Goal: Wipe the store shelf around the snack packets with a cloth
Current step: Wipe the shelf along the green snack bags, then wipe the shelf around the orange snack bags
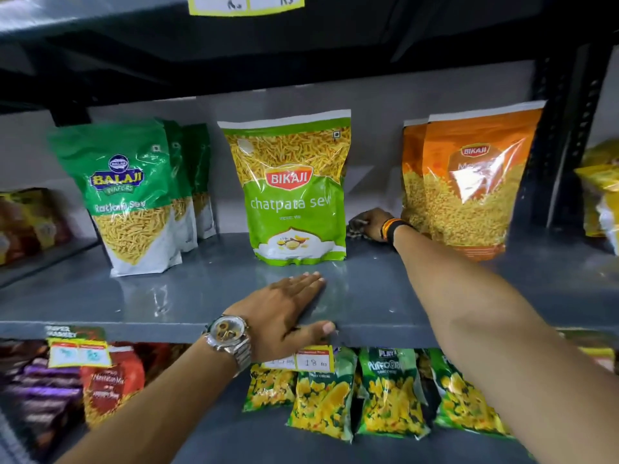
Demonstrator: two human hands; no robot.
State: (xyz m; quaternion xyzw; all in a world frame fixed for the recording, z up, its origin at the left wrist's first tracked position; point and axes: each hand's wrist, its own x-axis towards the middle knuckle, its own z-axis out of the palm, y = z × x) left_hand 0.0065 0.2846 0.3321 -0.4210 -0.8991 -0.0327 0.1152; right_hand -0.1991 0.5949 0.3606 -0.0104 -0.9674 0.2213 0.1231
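Observation:
The grey metal shelf (385,296) carries upright snack packets: dark green Balaji packs (130,195) at the left, a light green Bikaji sev pack (294,192) in the middle, orange Bikaji packs (469,182) at the right. My right hand (373,224) reaches deep into the gap between the light green and orange packs, shut on a dark patterned cloth (355,228) pressed to the shelf near the back wall. My left hand (288,309) lies flat on the shelf's front edge, fingers spread, thumb hooked over the lip, just in front of the light green pack.
A lower shelf holds green-and-yellow puffcorn packets (385,396) and red and purple packets (110,383), with price tags (311,361) on the shelf lip. An upper shelf (268,45) overhangs. A black upright post (569,139) stands at the right, with yellow packets (599,195) beyond.

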